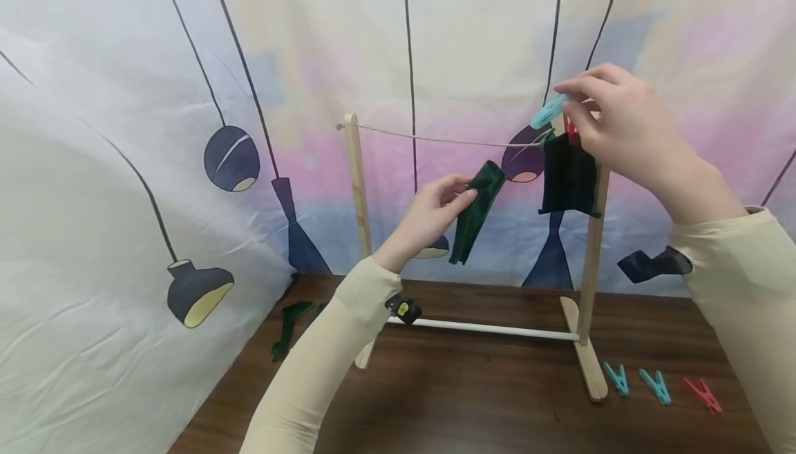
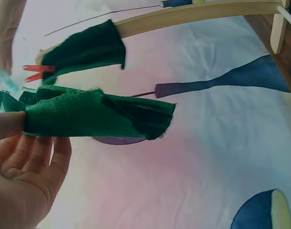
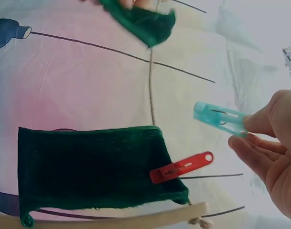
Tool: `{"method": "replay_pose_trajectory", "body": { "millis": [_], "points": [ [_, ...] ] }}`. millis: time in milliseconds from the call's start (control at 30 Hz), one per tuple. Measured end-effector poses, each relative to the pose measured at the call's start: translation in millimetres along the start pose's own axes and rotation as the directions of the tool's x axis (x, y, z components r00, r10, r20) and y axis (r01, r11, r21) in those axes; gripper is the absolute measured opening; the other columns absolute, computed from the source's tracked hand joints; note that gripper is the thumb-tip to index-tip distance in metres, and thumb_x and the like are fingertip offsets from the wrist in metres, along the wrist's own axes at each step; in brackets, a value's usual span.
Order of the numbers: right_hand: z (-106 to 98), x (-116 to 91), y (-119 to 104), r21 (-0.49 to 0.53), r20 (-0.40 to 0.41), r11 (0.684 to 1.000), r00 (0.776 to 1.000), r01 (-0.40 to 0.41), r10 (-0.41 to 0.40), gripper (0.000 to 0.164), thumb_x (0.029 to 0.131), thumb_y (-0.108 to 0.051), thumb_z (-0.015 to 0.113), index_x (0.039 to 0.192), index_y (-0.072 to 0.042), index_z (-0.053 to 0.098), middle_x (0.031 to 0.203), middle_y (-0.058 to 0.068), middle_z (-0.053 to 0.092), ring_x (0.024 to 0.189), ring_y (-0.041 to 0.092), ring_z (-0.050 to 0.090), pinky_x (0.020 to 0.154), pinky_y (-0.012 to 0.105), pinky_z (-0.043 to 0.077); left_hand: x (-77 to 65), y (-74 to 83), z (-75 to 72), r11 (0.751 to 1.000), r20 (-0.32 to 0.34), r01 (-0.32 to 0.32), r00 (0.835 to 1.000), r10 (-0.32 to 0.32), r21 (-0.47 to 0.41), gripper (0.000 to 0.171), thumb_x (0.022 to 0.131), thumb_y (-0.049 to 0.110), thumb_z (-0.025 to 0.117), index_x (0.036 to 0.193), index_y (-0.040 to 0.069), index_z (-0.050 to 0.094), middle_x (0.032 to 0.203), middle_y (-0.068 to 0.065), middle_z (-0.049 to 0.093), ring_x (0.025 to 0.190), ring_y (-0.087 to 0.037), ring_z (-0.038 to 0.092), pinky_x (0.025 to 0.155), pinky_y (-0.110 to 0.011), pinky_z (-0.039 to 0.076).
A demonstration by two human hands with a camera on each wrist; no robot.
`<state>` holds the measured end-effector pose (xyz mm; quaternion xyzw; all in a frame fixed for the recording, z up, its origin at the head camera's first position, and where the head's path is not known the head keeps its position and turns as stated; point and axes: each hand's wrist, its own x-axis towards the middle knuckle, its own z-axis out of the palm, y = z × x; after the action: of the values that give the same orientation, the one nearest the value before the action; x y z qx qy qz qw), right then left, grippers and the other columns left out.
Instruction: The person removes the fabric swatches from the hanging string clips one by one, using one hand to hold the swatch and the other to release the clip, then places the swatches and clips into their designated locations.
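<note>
My left hand [image 1: 435, 209] pinches a folded strip of dark green cloth [image 1: 477, 215] between thumb and fingers, in front of the string [image 1: 435, 139] of a small wooden drying rack. Its lower end hangs down loosely. In my right hand [image 1: 628, 129], a light blue clothespin [image 3: 220, 118] is pinched at its tail end, a little above the string. Below it another green cloth [image 3: 88, 167] hangs over the string near the right post, held there by a red clothespin [image 3: 181, 168].
On the brown table lie two blue clothespins [image 1: 656, 386] and a red clothespin [image 1: 703, 394], right of the rack's foot [image 1: 583, 350]. More green cloth [image 1: 287, 326] lies at the left behind my left sleeve. A white bar [image 1: 485, 328] joins the rack's feet; a painted curtain [image 1: 348, 25] stands behind.
</note>
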<state>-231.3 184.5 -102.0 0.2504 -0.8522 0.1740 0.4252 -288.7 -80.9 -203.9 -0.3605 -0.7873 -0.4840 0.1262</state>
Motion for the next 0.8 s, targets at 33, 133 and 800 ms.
{"method": "replay_pose_trajectory", "body": {
  "millis": [33, 133, 800],
  "points": [
    [-1.5, -1.7, 0.5, 0.000, -0.001, 1.000, 1.000, 0.004, -0.004, 0.032, 0.100, -0.008, 0.060, 0.130, 0.001, 0.065, 0.120, 0.022, 0.060, 0.103, 0.039, 0.066, 0.082, 0.012, 0.048, -2.3, 2.1, -2.8, 1.000, -0.005, -0.011, 1.000, 0.011, -0.007, 0.032, 0.104, 0.023, 0.058, 0.131, 0.006, 0.063, 0.115, -0.009, 0.070, 0.109, -0.018, 0.067, 0.095, -0.034, 0.053],
    [-6.8, -6.2, 2.0, 0.009, 0.013, 1.000, 1.000, 0.001, -0.001, 0.036, 0.099, -0.009, 0.062, 0.133, 0.001, 0.063, 0.121, 0.022, 0.058, 0.101, 0.040, 0.068, 0.085, 0.008, 0.045, -8.8, 8.1, -13.2, 0.999, -0.020, -0.045, 0.999, 0.045, -0.024, 0.031, 0.104, 0.021, 0.058, 0.130, 0.005, 0.064, 0.114, -0.009, 0.070, 0.107, -0.017, 0.068, 0.094, -0.033, 0.053],
    [-48.2, -36.8, 16.0, -0.053, -0.020, 0.991, 0.993, -0.120, 0.119, 0.038, 0.100, -0.019, 0.056, 0.134, -0.003, 0.064, 0.128, 0.020, 0.057, 0.107, 0.046, 0.061, 0.082, -0.002, 0.027, -116.1, 62.3, -151.6, 0.972, -0.392, -0.004, 0.915, 0.099, 0.236, 0.023, 0.102, 0.013, 0.061, 0.120, 0.000, 0.069, 0.100, 0.007, 0.072, 0.089, -0.006, 0.069, 0.080, -0.017, 0.053]
  ]
}}
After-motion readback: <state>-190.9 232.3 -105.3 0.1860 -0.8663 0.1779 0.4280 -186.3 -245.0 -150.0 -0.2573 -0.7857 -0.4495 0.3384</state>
